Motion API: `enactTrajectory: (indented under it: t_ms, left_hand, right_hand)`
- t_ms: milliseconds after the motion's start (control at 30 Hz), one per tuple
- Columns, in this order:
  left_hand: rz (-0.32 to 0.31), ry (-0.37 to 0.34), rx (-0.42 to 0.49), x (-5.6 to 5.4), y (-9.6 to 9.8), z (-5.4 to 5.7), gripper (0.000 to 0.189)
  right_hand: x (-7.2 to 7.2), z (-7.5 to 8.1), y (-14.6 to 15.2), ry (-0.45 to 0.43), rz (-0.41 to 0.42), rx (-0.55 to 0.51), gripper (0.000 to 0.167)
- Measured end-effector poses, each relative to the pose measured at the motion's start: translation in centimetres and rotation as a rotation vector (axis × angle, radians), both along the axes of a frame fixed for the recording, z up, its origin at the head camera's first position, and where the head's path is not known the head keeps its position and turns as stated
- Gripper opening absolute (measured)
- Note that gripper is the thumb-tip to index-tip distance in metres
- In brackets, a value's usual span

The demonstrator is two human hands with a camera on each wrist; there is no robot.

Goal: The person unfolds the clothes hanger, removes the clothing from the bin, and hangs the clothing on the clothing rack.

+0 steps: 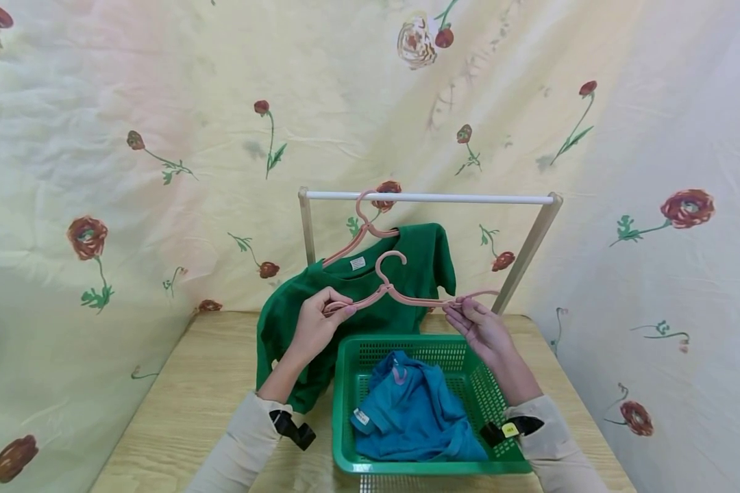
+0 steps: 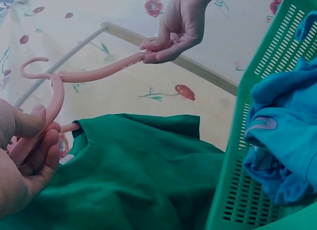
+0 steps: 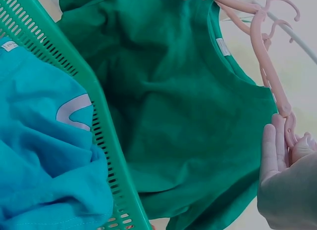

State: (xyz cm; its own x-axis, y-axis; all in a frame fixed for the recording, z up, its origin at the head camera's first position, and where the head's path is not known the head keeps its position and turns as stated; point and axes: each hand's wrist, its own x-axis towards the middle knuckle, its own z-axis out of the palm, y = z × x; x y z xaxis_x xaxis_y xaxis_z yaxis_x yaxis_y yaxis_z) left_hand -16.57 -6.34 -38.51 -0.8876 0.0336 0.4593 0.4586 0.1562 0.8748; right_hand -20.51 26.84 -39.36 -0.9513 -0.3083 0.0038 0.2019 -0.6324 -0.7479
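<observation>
A pink plastic clothes hanger (image 1: 416,300) is held up between both hands, its hook upward. My left hand (image 1: 316,323) grips one arm of it, with the thumb along the arm in the left wrist view. At the opposite arm, my right hand (image 1: 486,333) pinches between thumb and fingers; a jointed section (image 3: 290,128) shows there in the right wrist view. Behind them a green T-shirt (image 1: 370,301) hangs on another pink hanger (image 1: 353,245) from the rack's white bar (image 1: 462,198). A blue garment (image 1: 413,411) lies crumpled in the green basket (image 1: 342,404) below the hands.
The rack's right wooden leg (image 1: 528,250) slants down behind my right hand. Basket and rack stand on a wooden table (image 1: 179,397). Floral cloth (image 1: 210,89) covers the walls around it. Straps with black devices (image 1: 292,429) sit on both wrists.
</observation>
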Motion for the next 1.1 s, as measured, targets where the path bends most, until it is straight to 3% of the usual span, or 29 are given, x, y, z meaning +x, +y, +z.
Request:
enactTrajectory:
  t_ms: [167,400,700,1100]
  left_hand:
    - [0.006,0.024,0.004,0.3,0.3,0.1,0.007]
    - [0.018,0.002,0.021,2.7,1.3,2.3,0.007]
    - [-0.001,0.019,0.041,2.7,1.7,2.0,0.011]
    - [-0.035,-0.081,0.000,3.4,1.8,1.9,0.012]
  right_hand:
    - [-0.1,-0.2,-0.2,-0.020,-0.009,-0.013,0.034]
    - [-0.1,-0.4,-0.3,-0.030,0.006,-0.059,0.036]
    - [0.2,-0.4,-0.4,0.008,0.050,-0.084,0.038]
    - [0.4,-0.2,0.2,-0.015,0.017,-0.113,0.036]
